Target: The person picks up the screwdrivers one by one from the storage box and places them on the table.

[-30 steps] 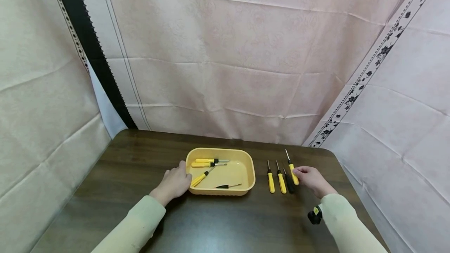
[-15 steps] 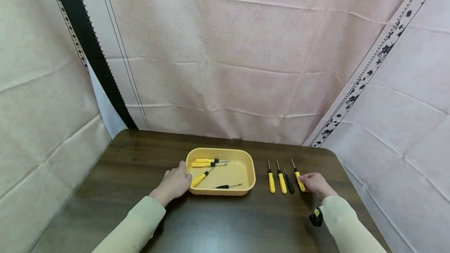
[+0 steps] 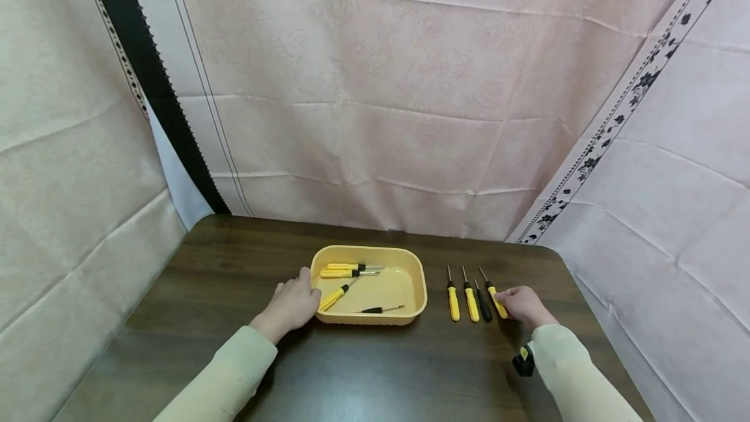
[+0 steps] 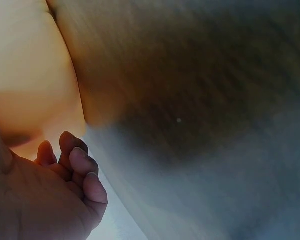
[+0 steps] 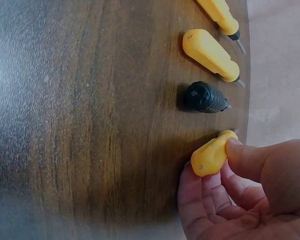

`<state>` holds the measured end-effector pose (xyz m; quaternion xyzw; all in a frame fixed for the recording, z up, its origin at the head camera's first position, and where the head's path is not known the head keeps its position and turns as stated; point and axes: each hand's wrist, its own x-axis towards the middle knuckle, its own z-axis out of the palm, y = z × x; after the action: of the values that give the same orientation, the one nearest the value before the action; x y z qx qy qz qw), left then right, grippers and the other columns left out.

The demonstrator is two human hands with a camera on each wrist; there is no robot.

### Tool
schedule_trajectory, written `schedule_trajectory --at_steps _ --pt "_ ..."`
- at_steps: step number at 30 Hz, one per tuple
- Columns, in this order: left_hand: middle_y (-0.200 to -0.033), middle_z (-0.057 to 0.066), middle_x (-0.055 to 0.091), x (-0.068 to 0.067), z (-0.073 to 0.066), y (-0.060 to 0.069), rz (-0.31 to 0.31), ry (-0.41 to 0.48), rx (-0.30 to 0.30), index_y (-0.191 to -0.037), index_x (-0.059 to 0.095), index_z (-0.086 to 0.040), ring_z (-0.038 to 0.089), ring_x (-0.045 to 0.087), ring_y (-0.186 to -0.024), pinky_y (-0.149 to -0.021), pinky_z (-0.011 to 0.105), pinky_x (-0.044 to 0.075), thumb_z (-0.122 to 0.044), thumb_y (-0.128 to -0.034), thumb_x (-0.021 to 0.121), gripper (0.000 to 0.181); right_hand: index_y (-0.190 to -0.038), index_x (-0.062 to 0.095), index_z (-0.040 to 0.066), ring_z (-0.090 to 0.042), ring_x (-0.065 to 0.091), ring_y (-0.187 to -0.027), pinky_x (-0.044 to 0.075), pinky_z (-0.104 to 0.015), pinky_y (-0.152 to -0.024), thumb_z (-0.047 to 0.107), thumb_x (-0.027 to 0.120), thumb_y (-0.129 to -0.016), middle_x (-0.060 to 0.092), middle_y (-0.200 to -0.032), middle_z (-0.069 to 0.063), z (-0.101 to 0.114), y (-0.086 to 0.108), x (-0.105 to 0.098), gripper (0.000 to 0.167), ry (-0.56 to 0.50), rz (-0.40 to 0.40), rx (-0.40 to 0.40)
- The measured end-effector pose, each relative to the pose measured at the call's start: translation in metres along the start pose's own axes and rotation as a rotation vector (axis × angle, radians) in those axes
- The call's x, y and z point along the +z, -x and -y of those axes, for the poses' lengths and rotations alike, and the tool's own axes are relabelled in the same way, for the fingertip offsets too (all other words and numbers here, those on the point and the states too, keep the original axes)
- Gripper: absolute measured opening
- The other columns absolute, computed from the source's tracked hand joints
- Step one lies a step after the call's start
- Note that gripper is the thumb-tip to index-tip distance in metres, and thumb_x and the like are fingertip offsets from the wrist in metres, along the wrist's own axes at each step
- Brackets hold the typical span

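Right of the tray (image 3: 375, 320), the right hand (image 3: 524, 307) pinches a yellow screwdriver (image 5: 208, 160) near a black one (image 5: 205, 97); at the tray's left rim, the left hand (image 3: 288, 305) has curled fingers; whether they grip it, I cannot tell. Inside the tray lie four more screwdrivers (image 3: 338, 273).

A yellow-handled screwdriver (image 5: 210, 157) is pinched between the thumb (image 5: 252, 159) and fingers (image 5: 191, 192) of the right hand (image 5: 247, 192), close to the wood-grained counter (image 5: 90, 125). Beside it a black-handled screwdriver (image 5: 205, 97) is seen, then two more yellow-handled screwdrivers (image 5: 211, 55), the farther cut off by the top edge.
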<state>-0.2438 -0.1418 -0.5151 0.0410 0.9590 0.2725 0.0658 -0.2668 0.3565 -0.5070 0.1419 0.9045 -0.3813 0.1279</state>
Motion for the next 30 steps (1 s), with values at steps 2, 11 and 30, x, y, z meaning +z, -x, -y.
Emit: schedule_trajectory --at_steps 2,11,30 --pt "-0.082 0.005 0.056 -0.001 -0.001 0.0 -0.002 -0.001 0.0 -0.131 0.038 0.004 0.021 0.049 -0.073 -0.079 0.044 0.034 -0.028 -0.098 0.043 0.046 -0.099 0.07 -0.003 -0.018 0.055 -0.069 0.046 -0.031 -0.062 0.019 0.058 -0.096 0.06 -0.082 -0.009 0.001 0.0 0.0 0.025 0.008 -0.001 0.006" --pt "-0.081 0.005 0.056 -0.002 -0.002 0.002 0.001 -0.014 0.0 -0.132 0.037 0.005 0.021 0.049 -0.072 -0.079 0.043 0.035 -0.028 -0.0985 0.042 0.047 -0.092 0.071 -0.005 -0.016 0.058 -0.065 0.049 -0.031 -0.062 0.017 0.06 -0.095 0.063 -0.077 -0.007 0.007 0.005 -0.001 0.025 -0.017 0.009 0.055" --pt "-0.08 0.005 0.055 -0.003 -0.002 0.002 0.008 -0.012 -0.01 -0.131 0.038 0.004 0.022 0.049 -0.072 -0.079 0.043 0.034 -0.028 -0.0985 0.042 0.045 -0.094 0.069 -0.008 -0.015 0.059 -0.064 0.052 -0.03 -0.063 0.016 0.061 -0.095 0.061 -0.075 -0.007 -0.001 0.005 -0.003 0.025 -0.102 0.012 0.075"
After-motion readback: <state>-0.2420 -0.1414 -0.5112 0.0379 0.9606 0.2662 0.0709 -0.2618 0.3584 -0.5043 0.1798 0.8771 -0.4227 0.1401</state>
